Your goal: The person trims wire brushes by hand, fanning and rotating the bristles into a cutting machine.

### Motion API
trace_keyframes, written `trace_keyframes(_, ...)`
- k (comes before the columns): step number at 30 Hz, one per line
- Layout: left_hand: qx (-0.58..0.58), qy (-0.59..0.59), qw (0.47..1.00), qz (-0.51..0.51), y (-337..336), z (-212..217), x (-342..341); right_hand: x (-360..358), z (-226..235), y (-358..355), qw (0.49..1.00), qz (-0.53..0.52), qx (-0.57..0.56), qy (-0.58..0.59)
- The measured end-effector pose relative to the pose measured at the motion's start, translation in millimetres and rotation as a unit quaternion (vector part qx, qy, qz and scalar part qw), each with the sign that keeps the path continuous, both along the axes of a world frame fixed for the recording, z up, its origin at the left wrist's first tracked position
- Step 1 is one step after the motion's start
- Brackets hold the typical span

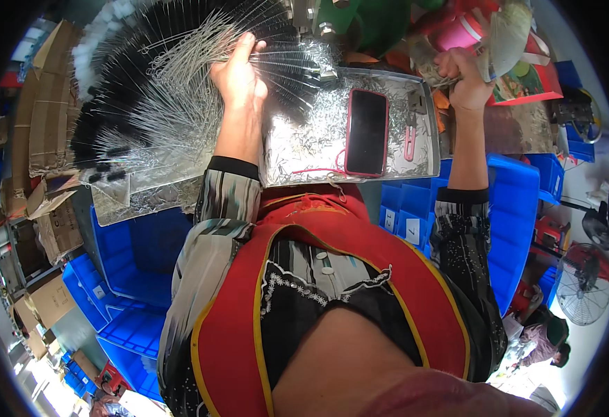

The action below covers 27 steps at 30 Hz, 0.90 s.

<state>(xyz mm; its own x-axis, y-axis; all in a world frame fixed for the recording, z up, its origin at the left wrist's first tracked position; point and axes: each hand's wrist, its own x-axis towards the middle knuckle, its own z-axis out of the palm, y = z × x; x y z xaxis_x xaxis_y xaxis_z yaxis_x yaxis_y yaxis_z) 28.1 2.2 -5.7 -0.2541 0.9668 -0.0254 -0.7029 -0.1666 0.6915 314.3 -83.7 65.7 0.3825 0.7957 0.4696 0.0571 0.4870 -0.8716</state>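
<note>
A large heap of thin twisted-wire brushes (158, 125), with looped wire ends and black bristles, covers the left side of the bench. My left hand (238, 80) is over its right part, thumb up and fingers curled round a wire brush. Black-bristled ends fan out to the right of that hand. My right hand (463, 78) is closed in a fist at the upper right, beside a cloudy plastic bag (509, 38) and a pink roll-like thing (459, 31). What its fingers hold is hidden.
Between my arms lies a shallow tray (283, 163) strewn with wire clippings, holding a red-cased phone (367, 132) and a red-handled cutter (410, 142). Green machinery (367, 24) stands behind. Blue bins (509, 229) flank me; a fan (583, 281) and a person (544, 340) are at right.
</note>
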Motion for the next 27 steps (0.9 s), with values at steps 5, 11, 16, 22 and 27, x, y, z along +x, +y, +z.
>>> trace_keyframes(5, -0.027, -0.047, 0.998, 0.027, 0, 1, 2, -5, 42, -12, 0.993, -0.005, -0.114, 0.008)
trace_keyframes(11, -0.01, -0.049, 0.998, 0.048, 0, 3, 7, -2, 54, -10, 0.987, -0.008, -0.163, 0.002)
trace_keyframes(16, -0.008, -0.036, 0.999, 0.037, 0, 5, 6, 5, 64, -7, 0.985, 0.015, -0.171, 0.01)
trace_keyframes(22, -0.011, -0.031, 0.999, 0.027, 1, 7, 9, -3, 18, -6, 0.999, -0.031, -0.003, 0.016)
trace_keyframes(27, 0.018, 0.146, 0.989, 0.017, 3, 7, 2, -8, 33, -9, 0.997, -0.022, -0.071, 0.034)
